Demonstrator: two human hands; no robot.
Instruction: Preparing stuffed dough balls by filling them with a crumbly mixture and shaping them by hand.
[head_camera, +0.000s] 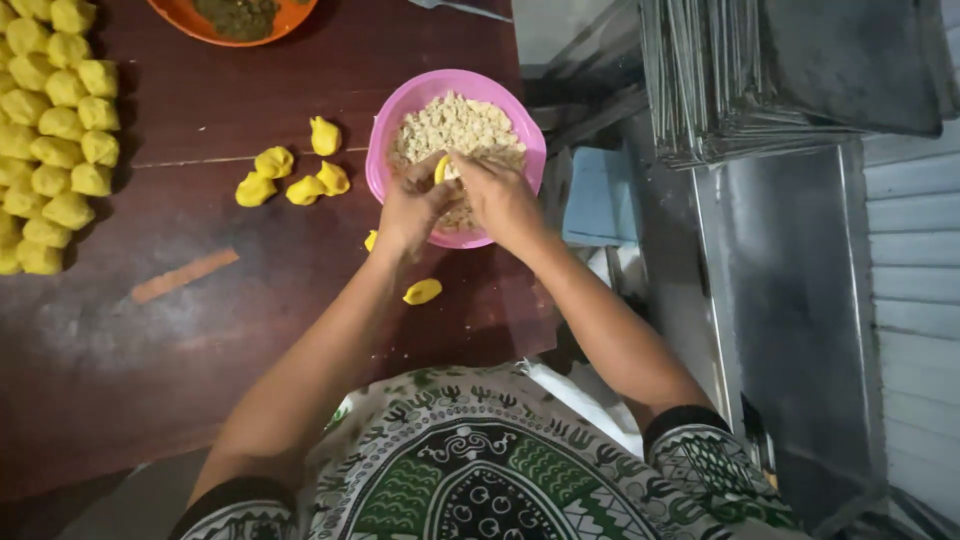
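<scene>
Over the pink round plastic bowl (385, 130) of pale crumbly filling (455, 125) on the dark wooden surface (200, 320), the left hand (412, 208) cups a small yellow dough piece (441, 168); the right hand (500, 200), palm down, pinches it, fingers closed.

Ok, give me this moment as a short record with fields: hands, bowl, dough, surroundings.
left hand: over the pink bowl's near rim, pinching a yellow dough piece
right hand: on the same piece, above the filling
pink bowl: holds pale crumbly filling
loose pieces: four shaped ones left of the bowl
rows: many yellow pieces at the table's left edge
orange bowl: top edge
trays: metal stack right
</scene>
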